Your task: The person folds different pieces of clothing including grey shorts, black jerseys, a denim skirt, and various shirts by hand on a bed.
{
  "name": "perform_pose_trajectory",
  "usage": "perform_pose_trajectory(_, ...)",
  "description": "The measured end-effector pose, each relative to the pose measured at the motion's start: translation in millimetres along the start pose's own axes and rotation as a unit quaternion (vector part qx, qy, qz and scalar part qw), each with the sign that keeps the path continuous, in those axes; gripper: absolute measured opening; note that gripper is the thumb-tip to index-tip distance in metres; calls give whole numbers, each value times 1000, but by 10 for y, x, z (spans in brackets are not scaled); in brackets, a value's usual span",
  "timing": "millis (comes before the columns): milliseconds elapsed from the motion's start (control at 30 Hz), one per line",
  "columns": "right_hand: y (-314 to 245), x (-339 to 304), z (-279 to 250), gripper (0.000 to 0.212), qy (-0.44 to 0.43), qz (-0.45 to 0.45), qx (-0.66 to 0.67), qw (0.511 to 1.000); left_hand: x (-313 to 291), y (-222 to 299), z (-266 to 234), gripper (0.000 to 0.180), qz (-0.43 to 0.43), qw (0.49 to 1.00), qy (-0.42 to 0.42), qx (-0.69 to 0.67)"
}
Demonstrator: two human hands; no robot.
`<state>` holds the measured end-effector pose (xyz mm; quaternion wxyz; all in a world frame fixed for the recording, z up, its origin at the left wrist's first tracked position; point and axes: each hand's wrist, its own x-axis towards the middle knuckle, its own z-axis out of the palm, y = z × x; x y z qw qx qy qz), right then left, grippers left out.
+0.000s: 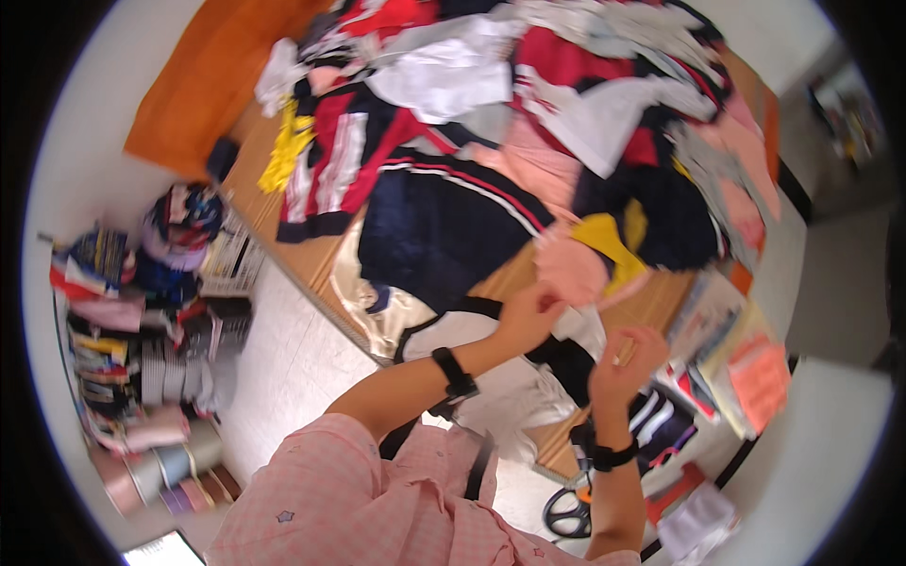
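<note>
My left hand (530, 319) is closed over the near part of the table, its blurred fingertips at the edge of a pink cloth (569, 268). Whether it grips that cloth, I cannot tell. To its right, my right hand (629, 360) is curled, with a small pale thing showing at its fingers, too small to name. Beneath the hands lies a white garment with black trim (472, 344). Beyond the left hand spreads a navy garment with red and white stripes (444, 231). A yellow cloth piece (607, 247) lies just past the pink cloth.
A heap of clothes in white, red, navy and grey covers the far part of the brown table (505, 283). Black-handled scissors (566, 512) are near my right forearm. Papers (746, 363) lie at the right. Folded fabrics (156, 368) and rolls (160, 472) stand at the left.
</note>
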<state>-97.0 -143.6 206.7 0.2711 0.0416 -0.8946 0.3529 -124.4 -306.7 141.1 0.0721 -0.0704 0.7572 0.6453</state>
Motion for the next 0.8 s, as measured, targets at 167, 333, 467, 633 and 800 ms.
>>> perform_pose_trajectory(167,-1135,-79,2002,15,-200,-107,166,960,75,-956,-2384,12,-112,944,297,90)
perform_pose_trajectory(333,-2237,-251,3915,14,-277,-138,169,936,394,-1778,-4475,15,-171,883,412,150)
perform_pose_trajectory(467,-2870,-441,5335,16,-338,-173,177,908,830,-2301,-5858,23,-184,837,461,231)
perform_pose_trajectory(633,-3311,-553,6277,17,-388,-164,135,897,1513,-2589,-7013,27,-262,826,369,337)
perform_pose_trajectory(800,-3506,-494,6584,16,-446,-171,128,869,1930,-2606,-7463,55,-347,810,224,417)
